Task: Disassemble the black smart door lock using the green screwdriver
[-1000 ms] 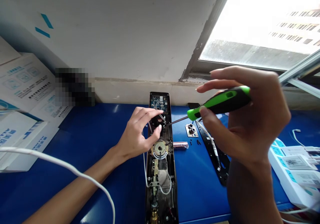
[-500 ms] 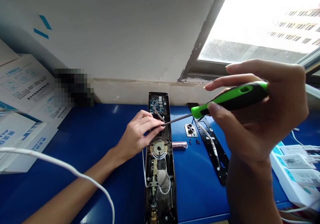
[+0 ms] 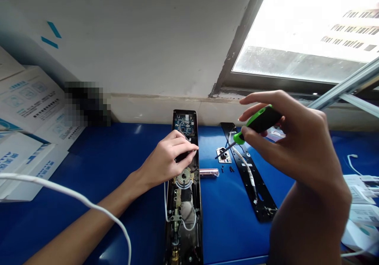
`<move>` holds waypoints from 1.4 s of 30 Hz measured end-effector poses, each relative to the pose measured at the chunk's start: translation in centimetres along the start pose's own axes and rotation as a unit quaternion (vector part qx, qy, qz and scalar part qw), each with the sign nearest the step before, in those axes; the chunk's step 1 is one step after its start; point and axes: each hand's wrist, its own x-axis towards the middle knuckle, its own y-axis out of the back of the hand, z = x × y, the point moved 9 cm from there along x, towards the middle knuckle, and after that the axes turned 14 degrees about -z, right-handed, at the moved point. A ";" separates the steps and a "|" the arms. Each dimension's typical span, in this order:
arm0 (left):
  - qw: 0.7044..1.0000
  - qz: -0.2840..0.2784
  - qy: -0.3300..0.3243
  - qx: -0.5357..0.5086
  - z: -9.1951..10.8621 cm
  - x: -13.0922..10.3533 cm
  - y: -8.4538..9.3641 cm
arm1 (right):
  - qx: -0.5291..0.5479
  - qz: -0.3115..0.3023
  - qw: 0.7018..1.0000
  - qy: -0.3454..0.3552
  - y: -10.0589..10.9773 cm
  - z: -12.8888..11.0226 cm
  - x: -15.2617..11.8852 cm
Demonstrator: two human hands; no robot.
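Observation:
An opened door-lock body (image 3: pixel 184 202) lies lengthwise on the blue table (image 3: pixel 118 170), its circuit board (image 3: pixel 182 124) at the far end and a brass round part (image 3: pixel 184 176) in the middle. My left hand (image 3: pixel 166 158) rests on the lock, fingers pinched over its upper middle. My right hand (image 3: pixel 293 146) holds a green-and-black screwdriver (image 3: pixel 254 125). The screwdriver's tip points down at a small metal plate (image 3: pixel 224 155) to the right of the lock.
A black cover strip (image 3: pixel 251 178) with a white wire lies right of the lock, with a pinkish small cylinder (image 3: pixel 209 172) and loose screws (image 3: pixel 230 169) nearby. White boxes (image 3: pixel 26 115) stack at left. A power strip with adapters (image 3: pixel 363 206) sits at right. A white cable (image 3: pixel 74 198) crosses the front left.
My right hand has swung the screwdriver off the lock to the right and down, its tip now over the small metal plate. My left hand stays on the lock.

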 end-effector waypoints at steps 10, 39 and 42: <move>0.954 -0.273 -0.034 0.116 1.6 7.3 -4.6 | -0.034 -0.173 0.984 -0.039 -0.9 4.0 -0.8; 0.838 -0.490 0.002 0.242 -1.8 11.5 -17.5 | 0.002 -0.185 0.981 -0.063 0.0 7.2 -1.3; 0.840 -0.485 -0.002 0.243 -1.4 11.3 -17.1 | 0.005 -0.182 0.981 -0.070 0.1 7.2 -1.4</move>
